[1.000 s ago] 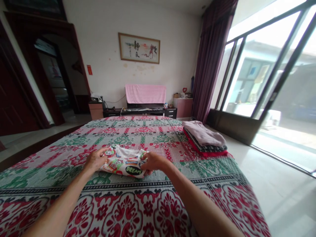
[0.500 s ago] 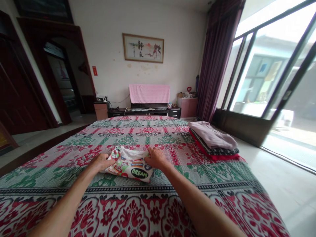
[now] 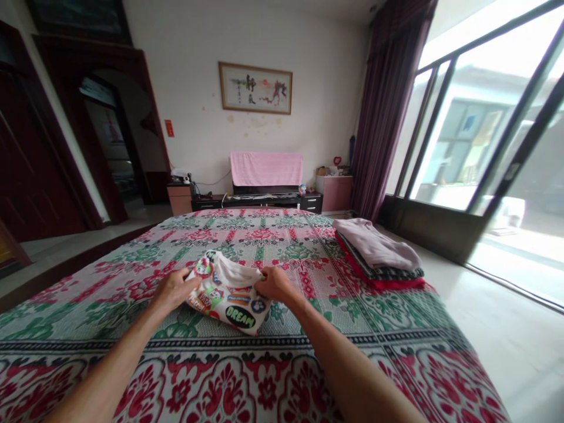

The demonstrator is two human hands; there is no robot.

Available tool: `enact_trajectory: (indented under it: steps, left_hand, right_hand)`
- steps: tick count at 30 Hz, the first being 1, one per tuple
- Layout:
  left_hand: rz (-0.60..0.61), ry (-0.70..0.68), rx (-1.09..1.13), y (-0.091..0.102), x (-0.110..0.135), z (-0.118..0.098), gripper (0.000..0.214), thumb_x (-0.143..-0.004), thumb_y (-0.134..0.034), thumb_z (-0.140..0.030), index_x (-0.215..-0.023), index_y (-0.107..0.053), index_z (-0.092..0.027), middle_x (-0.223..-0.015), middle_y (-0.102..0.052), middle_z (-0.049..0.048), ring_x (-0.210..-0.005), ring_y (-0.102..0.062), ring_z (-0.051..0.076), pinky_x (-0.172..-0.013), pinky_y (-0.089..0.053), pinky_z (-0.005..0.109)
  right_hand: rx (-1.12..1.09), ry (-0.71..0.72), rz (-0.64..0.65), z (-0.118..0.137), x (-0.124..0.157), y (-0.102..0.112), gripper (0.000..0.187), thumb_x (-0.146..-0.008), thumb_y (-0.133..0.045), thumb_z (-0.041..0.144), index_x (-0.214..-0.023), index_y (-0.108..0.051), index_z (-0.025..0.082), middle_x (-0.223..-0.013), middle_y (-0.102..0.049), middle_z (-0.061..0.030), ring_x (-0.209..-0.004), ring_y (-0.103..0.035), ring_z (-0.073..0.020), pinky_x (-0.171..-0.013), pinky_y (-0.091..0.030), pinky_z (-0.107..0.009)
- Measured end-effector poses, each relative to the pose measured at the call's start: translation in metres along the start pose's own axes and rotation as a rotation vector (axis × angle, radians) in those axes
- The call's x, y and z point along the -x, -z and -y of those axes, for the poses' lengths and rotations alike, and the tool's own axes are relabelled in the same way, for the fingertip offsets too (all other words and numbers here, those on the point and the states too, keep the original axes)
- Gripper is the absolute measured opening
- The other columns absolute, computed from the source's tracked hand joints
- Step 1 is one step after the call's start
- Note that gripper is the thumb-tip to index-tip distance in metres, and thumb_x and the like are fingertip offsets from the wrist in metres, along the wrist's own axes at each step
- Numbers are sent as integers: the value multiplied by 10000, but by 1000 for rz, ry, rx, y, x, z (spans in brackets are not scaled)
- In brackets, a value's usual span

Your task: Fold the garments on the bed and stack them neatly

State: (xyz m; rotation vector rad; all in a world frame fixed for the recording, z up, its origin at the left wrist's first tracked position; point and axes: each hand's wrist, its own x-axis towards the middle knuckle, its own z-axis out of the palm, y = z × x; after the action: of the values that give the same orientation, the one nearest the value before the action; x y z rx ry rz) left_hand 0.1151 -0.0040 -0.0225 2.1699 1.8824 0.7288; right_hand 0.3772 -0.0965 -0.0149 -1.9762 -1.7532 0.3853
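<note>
Bedspread (image 3: 238, 376) patterned in red, green and white lies beneath everything within reach. Take the printed shirt (image 3: 227, 299) as the clock's centre, with twelve straight ahead of the person. Toward two to three o'clock sits a folded pile (image 3: 383, 252), well apart from the hands and near the bed's edge; its pale top garment (image 3: 370, 241) lies a little askew over dark patterned and red layers, so a knock could send that layer sliding off.

The shirt itself is a compact bundle on the bedspread, its far side tipped up and its collar (image 3: 238, 272) sagging open at twelve. Whether its near edge bears weight or only brushes the cloth, I cannot tell.

At nine to ten o'clock the left hand (image 3: 174, 289) pinches one upper corner, thumb against fingers; near three the right hand (image 3: 274, 284) grips the other. Uneven pull between the two would likely skew the bundle, and a loose pinch catching only the outer layer could let the inner folds drop out.
</note>
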Motion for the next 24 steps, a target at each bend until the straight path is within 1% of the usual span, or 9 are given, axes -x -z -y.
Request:
enact_trajectory:
  steps: [5,7,9,12,15,17,20,22,24]
  left_hand:
    - [-36,8,-7,1,-2,0,369,-692,-556,-508,-847,-693,-203,-725,-678,23,-708,-625,207,-567,-399,233]
    - [10,24,23,2,0,-1,357,-673,-582,-501,-820,-702,-198,-714,-679,22,-709,-629,207,-556,-406,230]
    - [96,61,102,4,4,-2,360,-666,-602,-478,-837,-707,-180,-701,-682,21,-688,-630,201,-516,-403,222]
    - [241,155,341,10,13,-5,529,-671,-634,-438,-1125,-648,-165,-766,-708,24,-652,-640,190,-451,-399,211]
    - [333,185,693,16,19,-11,663,-686,-660,-340,-1312,-506,-183,-914,-724,49,-713,-673,173,-525,-486,209]
    - [318,190,887,17,21,-17,639,-688,-674,-261,-1298,-504,-172,-969,-720,74,-748,-685,167,-607,-536,228]
    - [189,224,1036,14,20,-26,592,-708,-680,-179,-1276,-513,-150,-945,-720,82,-730,-687,162,-637,-555,239]
    - [130,277,1059,11,19,-29,580,-725,-674,-144,-1280,-509,-136,-886,-721,70,-685,-678,151,-621,-550,234]
    - [139,335,1046,9,19,-27,573,-720,-691,-137,-1267,-519,-124,-834,-719,62,-653,-669,147,-616,-544,236]
  right_hand:
    - [-111,45,13,-1,2,4,238,-690,-567,255,-832,-723,144,-697,-687,-23,-663,-590,-134,-530,-343,-185]
    - [-105,53,-2,-1,2,2,262,-672,-582,242,-872,-723,149,-743,-702,-30,-696,-600,-145,-561,-372,-191]
    - [-126,38,-28,-2,1,0,392,-648,-606,221,-1023,-700,160,-843,-721,-43,-760,-619,-155,-610,-409,-193]
    - [-199,2,-31,-3,0,-1,610,-626,-628,182,-1235,-599,175,-943,-722,-50,-823,-635,-153,-664,-448,-189]
    - [-310,-1,10,-5,2,3,621,-626,-628,147,-1245,-581,168,-925,-723,-43,-814,-647,-148,-651,-468,-185]
    - [-439,-10,70,-5,4,8,594,-643,-622,142,-1235,-572,156,-908,-722,-41,-783,-657,-145,-609,-476,-181]
    - [-556,-12,257,-5,8,19,489,-676,-616,154,-1165,-601,149,-905,-721,-36,-726,-664,-139,-566,-484,-177]
    - [-477,14,358,-5,10,26,392,-667,-653,180,-1057,-653,149,-907,-724,-31,-722,-661,-140,-563,-483,-173]
    - [-316,23,403,-4,11,30,313,-646,-698,226,-947,-690,140,-896,-727,-38,-735,-653,-149,-552,-469,-168]
